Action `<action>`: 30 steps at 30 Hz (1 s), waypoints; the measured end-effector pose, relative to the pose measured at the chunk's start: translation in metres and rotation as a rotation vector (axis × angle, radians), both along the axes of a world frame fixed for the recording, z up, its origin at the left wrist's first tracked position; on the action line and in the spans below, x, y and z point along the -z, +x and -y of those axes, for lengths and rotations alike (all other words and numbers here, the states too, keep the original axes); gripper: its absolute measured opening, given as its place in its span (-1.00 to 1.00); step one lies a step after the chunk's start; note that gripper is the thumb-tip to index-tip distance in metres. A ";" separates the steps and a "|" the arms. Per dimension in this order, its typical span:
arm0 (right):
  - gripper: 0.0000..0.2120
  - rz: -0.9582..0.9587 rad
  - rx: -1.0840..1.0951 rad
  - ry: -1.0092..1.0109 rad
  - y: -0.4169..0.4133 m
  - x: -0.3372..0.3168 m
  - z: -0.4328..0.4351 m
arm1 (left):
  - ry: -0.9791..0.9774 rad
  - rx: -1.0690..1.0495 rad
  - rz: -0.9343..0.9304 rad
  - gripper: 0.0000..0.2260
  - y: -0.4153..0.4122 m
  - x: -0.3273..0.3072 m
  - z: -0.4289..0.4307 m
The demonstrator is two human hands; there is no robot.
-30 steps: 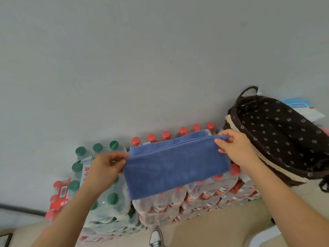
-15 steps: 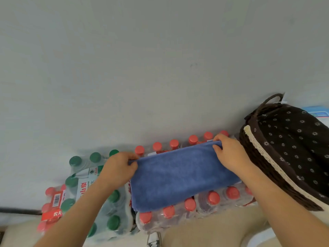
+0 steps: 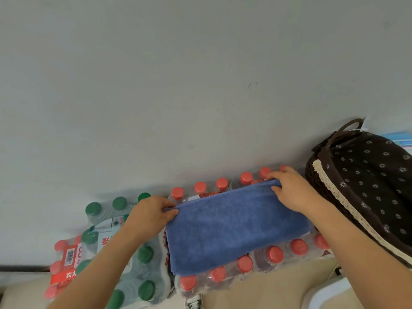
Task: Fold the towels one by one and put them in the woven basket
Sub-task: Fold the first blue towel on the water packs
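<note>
Presently, the folded blue towel [image 3: 234,226] lies flat on a shrink-wrapped pack of red-capped bottles [image 3: 274,255]. The left hand [image 3: 149,216] pinches its far left corner and the right hand [image 3: 289,189] pinches its far right corner. The woven basket [image 3: 311,175], lined in dark floral cloth, stands just right of the right hand, a pack of green-capped bottles [image 3: 145,255] sits under the left forearm, and a grey wall [image 3: 200,85] is close behind.
</note>
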State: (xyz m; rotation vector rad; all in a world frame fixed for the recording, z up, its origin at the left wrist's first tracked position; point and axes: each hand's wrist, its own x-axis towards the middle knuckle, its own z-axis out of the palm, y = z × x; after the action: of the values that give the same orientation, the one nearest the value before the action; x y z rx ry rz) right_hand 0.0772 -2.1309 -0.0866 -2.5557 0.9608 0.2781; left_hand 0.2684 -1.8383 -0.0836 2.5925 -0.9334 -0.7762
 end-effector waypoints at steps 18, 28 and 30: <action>-0.89 -0.093 0.182 0.228 0.021 -0.025 0.018 | 0.063 0.068 -0.100 -0.85 0.018 -0.007 0.006; -0.77 0.628 0.426 0.568 0.005 -0.067 0.012 | -0.493 -0.034 0.118 -0.84 0.011 -0.049 -0.013; -0.78 0.725 0.371 0.324 -0.013 -0.080 0.003 | -0.655 0.039 0.367 -0.93 0.002 -0.069 -0.019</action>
State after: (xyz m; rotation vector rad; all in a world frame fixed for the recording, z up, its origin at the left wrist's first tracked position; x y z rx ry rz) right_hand 0.0642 -2.1341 -0.0069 -1.8924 0.9600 -0.5227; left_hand 0.2699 -1.8192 -0.0149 2.1507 -1.1079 0.0294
